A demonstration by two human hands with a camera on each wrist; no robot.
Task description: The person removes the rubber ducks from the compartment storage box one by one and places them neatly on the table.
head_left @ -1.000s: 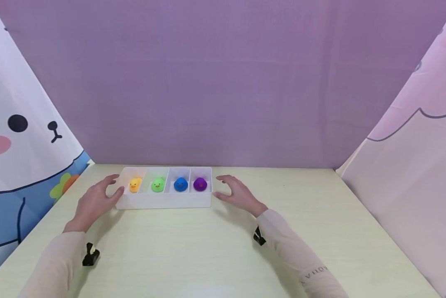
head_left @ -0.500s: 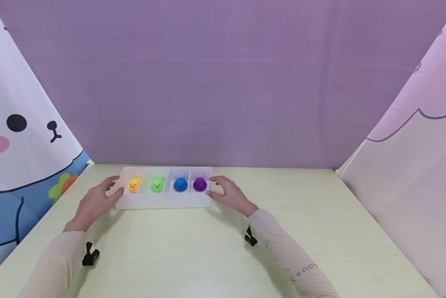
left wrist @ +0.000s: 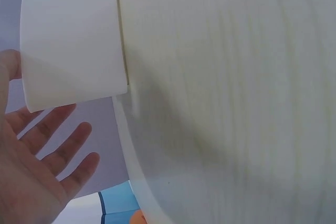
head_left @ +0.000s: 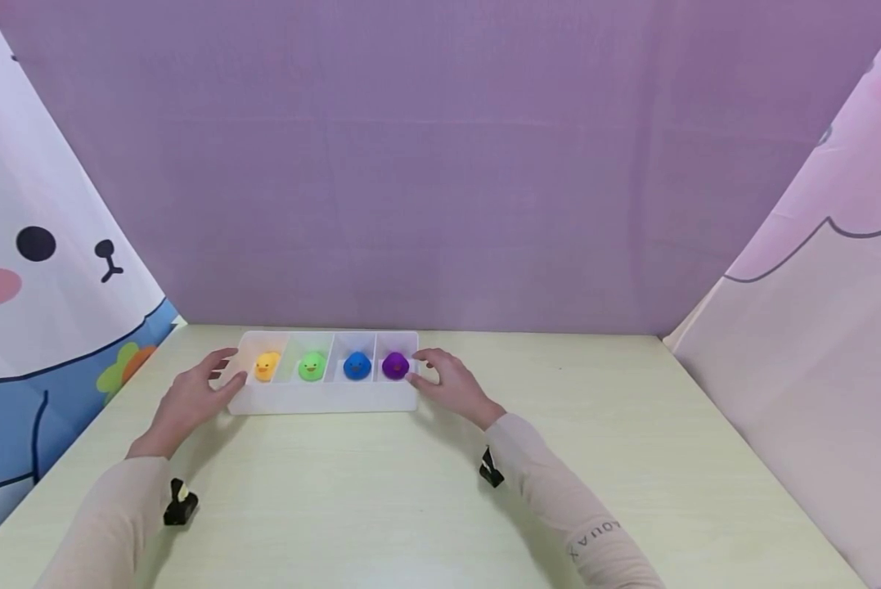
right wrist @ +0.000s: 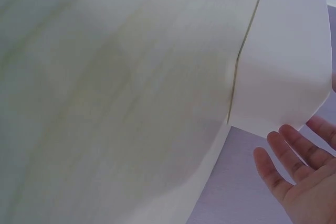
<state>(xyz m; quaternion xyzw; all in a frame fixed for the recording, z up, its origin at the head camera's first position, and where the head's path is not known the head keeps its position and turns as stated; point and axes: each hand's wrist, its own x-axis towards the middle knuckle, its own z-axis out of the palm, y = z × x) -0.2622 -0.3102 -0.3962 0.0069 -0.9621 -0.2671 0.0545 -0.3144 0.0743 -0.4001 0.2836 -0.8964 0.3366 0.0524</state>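
Moved in over the last second, from just beside to touching: the right hand (head_left: 455,386), now at the right end of the white rectangular plastic tray (head_left: 322,398) with four compartments. Likely meaning: tray bracketed from both ends, the left hand (head_left: 190,399) at the left end as before. Both spread fairly wide, thumb apart from fingers; firmness of contact impossible to tell. Tray flat on the pale wood-grained bench (head_left: 381,507), toward its far edge. Inside, one per compartment, small rounded toys: yellow duck (head_left: 267,366), green duck (head_left: 312,366), blue duck (head_left: 357,366), purple duck (head_left: 395,366). Close behind, plain purple cloth (head_left: 440,164), perhaps limiting room rearward. At the sides, printed cartoon cloths (head_left: 65,204).
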